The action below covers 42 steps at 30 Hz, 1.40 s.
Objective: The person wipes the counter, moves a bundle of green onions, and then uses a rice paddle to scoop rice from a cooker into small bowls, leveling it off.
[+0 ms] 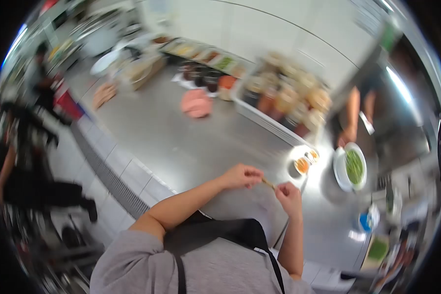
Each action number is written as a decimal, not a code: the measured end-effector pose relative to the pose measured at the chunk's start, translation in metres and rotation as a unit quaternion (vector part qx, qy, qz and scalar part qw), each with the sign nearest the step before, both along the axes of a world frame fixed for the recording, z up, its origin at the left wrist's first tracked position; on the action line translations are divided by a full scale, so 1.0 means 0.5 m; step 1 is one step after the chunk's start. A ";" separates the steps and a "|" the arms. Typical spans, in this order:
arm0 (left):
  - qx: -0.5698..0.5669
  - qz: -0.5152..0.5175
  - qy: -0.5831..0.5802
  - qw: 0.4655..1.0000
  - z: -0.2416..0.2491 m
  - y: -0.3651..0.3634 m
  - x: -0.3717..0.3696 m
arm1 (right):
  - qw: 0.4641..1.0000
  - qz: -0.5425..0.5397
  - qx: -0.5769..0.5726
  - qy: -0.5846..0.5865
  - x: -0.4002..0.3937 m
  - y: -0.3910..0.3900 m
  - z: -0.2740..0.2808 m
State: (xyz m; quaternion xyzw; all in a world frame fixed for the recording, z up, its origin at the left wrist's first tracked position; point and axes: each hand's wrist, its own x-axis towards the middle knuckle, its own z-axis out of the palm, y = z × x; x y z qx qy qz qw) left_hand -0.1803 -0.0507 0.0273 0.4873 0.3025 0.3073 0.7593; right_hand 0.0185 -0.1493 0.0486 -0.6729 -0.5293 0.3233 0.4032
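Your left hand (241, 175) and right hand (287, 195) are both pinched shut on the ends of a thin tan stick (268, 183), held between them above the grey steel desk (181, 142). Just beyond sits a white bowl of green vegetables (354, 166).

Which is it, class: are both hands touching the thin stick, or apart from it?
Touching: the head view shows left hand and right hand pinching opposite ends of the thin stick.

left hand (241, 176) pinched shut; right hand (288, 194) pinched shut | forearms converging
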 end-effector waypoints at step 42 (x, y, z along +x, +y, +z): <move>-0.206 0.516 -0.237 0.797 -0.436 0.513 -1.400 | 0.813 0.400 0.118 -0.407 -1.041 0.480 -0.115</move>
